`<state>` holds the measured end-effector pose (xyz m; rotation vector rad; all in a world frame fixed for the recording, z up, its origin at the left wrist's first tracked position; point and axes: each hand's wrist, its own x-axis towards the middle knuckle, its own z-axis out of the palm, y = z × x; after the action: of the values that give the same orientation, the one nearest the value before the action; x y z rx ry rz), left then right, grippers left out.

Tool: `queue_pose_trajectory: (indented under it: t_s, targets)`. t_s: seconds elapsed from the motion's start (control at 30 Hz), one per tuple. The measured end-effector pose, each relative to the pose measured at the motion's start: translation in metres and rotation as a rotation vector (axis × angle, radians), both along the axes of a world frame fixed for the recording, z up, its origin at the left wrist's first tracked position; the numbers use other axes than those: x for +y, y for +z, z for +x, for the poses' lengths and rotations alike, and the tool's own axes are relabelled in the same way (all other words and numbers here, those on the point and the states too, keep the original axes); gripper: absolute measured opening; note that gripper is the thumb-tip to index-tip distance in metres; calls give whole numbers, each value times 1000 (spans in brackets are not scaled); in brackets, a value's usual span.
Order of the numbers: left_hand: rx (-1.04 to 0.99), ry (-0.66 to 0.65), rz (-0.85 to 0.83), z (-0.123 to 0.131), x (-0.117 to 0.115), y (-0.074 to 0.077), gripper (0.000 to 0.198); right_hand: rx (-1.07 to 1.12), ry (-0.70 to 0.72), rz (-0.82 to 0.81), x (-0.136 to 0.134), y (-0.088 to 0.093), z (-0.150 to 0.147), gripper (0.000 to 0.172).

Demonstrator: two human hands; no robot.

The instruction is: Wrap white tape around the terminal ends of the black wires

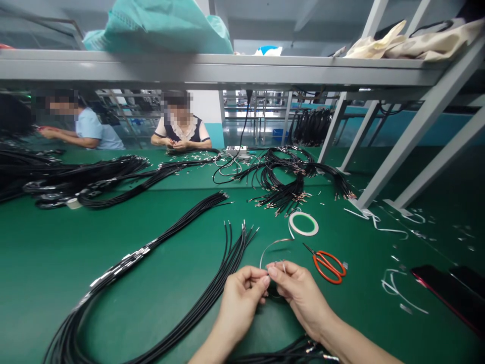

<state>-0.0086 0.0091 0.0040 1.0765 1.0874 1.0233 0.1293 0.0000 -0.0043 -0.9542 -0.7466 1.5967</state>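
Silvery strip [272, 246], thin and curling upward, pinched at its lower end by the thumbs and fingertips of left hand [241, 303] and right hand [301, 298]; both hands close together, fingers curled rather than spread, exact hold partly hidden behind them. Below, green bench mat [41, 288]. Just beside the hands, loose black wires [235, 253] with bare tips, fanned out: risk of the strip snagging among them, or of a kink from too tight a pinch. Just to the right, orange scissors [329, 267], a possible nick from a careless reach. Beyond, tape roll [303, 224], then crimped black cables [282, 194] in a heap, easy to tangle with a stray tug. Farthest, a seated co-worker [181, 126] across the bench, beneath a grey steel shelf [189, 65].
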Motion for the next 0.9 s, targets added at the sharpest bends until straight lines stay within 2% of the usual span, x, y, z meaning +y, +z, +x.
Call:
queue_pose_trajectory:
  t_s: [0.13,0.2,0.33,0.53,0.73,0.9]
  targets:
    - [-7,-22,-27,-1,1,3,33,-68,65,11,1,0,3,24]
    - [7,-30,-37,-1,1,5,33,-78,51,11,2,2,6,28]
    - [29,-25,-52,0,-1,6,37,-118,-29,44,3,6,7,22]
    - [28,-109,-54,-2,0,8,36,-109,104,67,4,5,12,19]
    - [32,-135,-45,-2,-1,7,36,-124,19,49,7,8,12,20]
    - [34,-129,-30,-2,-1,5,35,-119,75,48,5,6,8,23]
